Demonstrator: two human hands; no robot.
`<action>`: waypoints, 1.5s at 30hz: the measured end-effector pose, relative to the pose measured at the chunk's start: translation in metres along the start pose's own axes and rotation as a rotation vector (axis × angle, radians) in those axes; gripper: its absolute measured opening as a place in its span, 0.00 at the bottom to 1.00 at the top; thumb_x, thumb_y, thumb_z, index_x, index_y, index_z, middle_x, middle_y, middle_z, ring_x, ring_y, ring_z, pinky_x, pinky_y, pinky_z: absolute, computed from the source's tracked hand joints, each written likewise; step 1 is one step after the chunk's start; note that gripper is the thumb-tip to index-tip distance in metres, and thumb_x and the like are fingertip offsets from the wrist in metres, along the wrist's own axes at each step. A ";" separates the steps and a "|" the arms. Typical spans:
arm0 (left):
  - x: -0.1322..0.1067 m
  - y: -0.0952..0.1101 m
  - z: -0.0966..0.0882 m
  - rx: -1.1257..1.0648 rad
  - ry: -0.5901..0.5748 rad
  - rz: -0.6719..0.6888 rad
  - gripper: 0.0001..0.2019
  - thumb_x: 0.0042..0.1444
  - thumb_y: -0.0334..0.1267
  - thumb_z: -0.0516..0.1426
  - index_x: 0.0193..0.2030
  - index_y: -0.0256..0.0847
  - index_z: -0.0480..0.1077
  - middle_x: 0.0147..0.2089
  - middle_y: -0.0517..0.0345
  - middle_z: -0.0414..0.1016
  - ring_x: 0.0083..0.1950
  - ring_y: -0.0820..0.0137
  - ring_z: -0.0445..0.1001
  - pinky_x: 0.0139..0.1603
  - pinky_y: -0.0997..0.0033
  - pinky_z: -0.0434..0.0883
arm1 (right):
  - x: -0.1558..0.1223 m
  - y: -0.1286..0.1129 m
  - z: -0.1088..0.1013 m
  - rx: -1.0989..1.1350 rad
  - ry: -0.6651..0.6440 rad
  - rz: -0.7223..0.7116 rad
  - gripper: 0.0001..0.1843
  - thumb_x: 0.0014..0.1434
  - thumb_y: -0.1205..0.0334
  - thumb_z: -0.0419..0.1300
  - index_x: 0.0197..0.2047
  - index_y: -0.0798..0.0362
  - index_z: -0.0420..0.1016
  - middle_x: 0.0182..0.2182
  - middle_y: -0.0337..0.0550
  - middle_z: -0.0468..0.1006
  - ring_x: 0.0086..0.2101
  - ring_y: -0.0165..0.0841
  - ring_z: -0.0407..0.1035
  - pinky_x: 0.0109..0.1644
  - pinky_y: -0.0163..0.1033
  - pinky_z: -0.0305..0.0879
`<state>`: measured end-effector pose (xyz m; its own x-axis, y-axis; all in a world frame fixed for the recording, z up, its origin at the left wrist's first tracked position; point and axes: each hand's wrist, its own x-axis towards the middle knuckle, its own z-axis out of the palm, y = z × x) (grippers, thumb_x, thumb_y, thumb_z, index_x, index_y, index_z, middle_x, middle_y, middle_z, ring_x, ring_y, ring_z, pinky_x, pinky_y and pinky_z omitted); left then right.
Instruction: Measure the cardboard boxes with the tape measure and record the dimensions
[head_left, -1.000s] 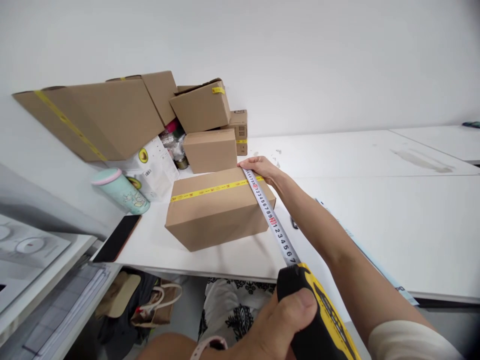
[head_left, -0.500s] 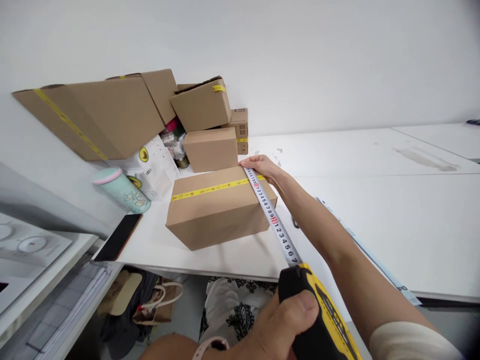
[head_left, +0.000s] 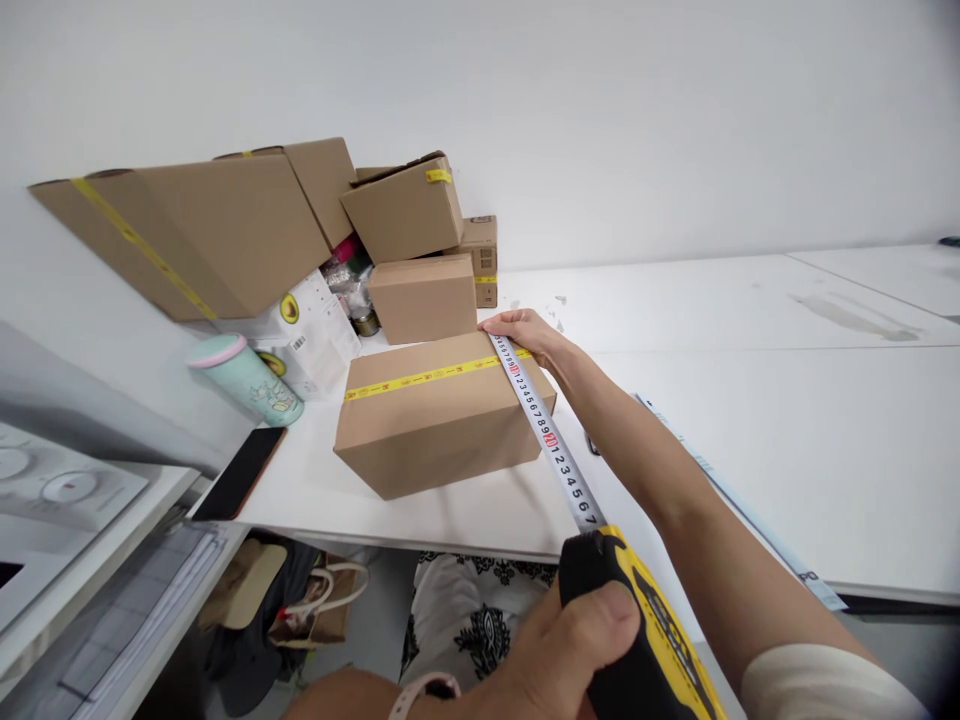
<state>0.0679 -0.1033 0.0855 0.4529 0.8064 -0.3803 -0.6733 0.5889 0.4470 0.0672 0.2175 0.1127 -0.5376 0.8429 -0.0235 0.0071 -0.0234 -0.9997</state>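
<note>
A closed cardboard box [head_left: 435,425] with yellow printed tape along its top sits near the table's front edge. The extended blade of a yellow-and-black tape measure [head_left: 664,640] runs across the box's right end toward me, its red 10 and 20 marks showing. My left hand [head_left: 559,645] is closed around the case at the bottom of the view, thumb on top, with a pink band on the wrist. At the box's far right edge, my right hand [head_left: 531,330] pinches the blade's tip; its fingers partly hide the tip.
Behind stand a smaller box [head_left: 424,298], a tilted open box [head_left: 409,208] and a large box [head_left: 217,230]. A mint tumbler [head_left: 251,380] leans at left beside a dark phone-like slab [head_left: 240,475]. A pale blue strip [head_left: 739,500] lies right of my right arm.
Almost nothing differs; the whole view has shifted very slightly. Both hands, the blade and the box keep their places relative to one another.
</note>
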 end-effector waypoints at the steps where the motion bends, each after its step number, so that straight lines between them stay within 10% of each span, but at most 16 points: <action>1: -0.002 0.005 0.003 0.024 -0.018 -0.001 0.38 0.50 0.62 0.64 0.61 0.39 0.66 0.45 0.44 0.78 0.47 0.49 0.80 0.54 0.46 0.73 | 0.001 0.000 0.000 0.005 -0.005 -0.008 0.04 0.52 0.63 0.70 0.29 0.55 0.82 0.21 0.38 0.76 0.26 0.28 0.66 0.33 0.36 0.66; 7: -0.013 0.035 0.008 0.288 -0.058 0.022 0.31 0.48 0.53 0.71 0.53 0.39 0.68 0.39 0.56 0.72 0.38 0.69 0.73 0.46 0.65 0.68 | -0.008 -0.027 -0.024 0.069 0.119 -0.383 0.09 0.51 0.57 0.72 0.31 0.54 0.82 0.31 0.43 0.84 0.36 0.33 0.76 0.45 0.40 0.72; 12: -0.005 0.041 -0.003 0.504 -0.028 0.065 0.28 0.41 0.42 0.74 0.47 0.39 0.68 0.37 0.62 0.66 0.35 0.74 0.64 0.37 0.71 0.62 | -0.081 -0.052 -0.038 -0.071 0.300 -0.709 0.07 0.60 0.56 0.67 0.39 0.49 0.83 0.37 0.42 0.84 0.43 0.36 0.78 0.51 0.46 0.74; 22: -0.012 0.090 0.005 1.299 0.260 0.601 0.42 0.46 0.44 0.71 0.68 0.50 0.63 0.54 0.52 0.73 0.47 0.60 0.73 0.42 0.64 0.74 | -0.220 0.004 -0.014 -0.398 0.186 -0.948 0.18 0.67 0.63 0.58 0.58 0.41 0.78 0.53 0.44 0.82 0.52 0.41 0.77 0.54 0.53 0.75; 27: -0.013 0.147 -0.009 1.665 0.778 1.112 0.45 0.51 0.49 0.67 0.75 0.50 0.54 0.59 0.48 0.72 0.50 0.54 0.75 0.49 0.52 0.76 | -0.198 0.052 -0.067 -0.479 0.645 -0.726 0.14 0.68 0.59 0.56 0.52 0.45 0.80 0.48 0.46 0.83 0.48 0.41 0.77 0.51 0.51 0.75; 31: -0.007 0.194 -0.032 1.947 1.095 1.288 0.48 0.49 0.52 0.66 0.75 0.40 0.55 0.61 0.41 0.72 0.60 0.46 0.70 0.63 0.42 0.67 | -0.171 0.105 -0.101 -0.668 0.620 -0.429 0.15 0.66 0.55 0.57 0.50 0.48 0.80 0.46 0.48 0.83 0.43 0.42 0.76 0.43 0.49 0.75; 37: 0.003 0.224 -0.050 2.031 1.198 1.071 0.42 0.50 0.55 0.63 0.71 0.46 0.62 0.57 0.43 0.76 0.56 0.47 0.74 0.58 0.43 0.70 | -0.155 0.145 -0.108 -0.796 0.532 -0.210 0.18 0.65 0.57 0.53 0.50 0.51 0.79 0.44 0.51 0.82 0.40 0.43 0.74 0.45 0.50 0.72; 45: 0.023 0.222 -0.052 2.109 1.037 1.166 0.32 0.53 0.56 0.60 0.60 0.39 0.75 0.57 0.43 0.78 0.57 0.48 0.74 0.62 0.48 0.66 | -0.148 0.142 -0.108 -0.941 0.414 -0.031 0.21 0.66 0.54 0.50 0.55 0.53 0.75 0.43 0.51 0.82 0.46 0.45 0.73 0.47 0.48 0.67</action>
<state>-0.1017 0.0429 0.1342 -0.1187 0.7777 0.6173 0.9822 0.0008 0.1879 0.2393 0.1476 -0.0267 -0.2174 0.9594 0.1796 0.7516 0.2819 -0.5963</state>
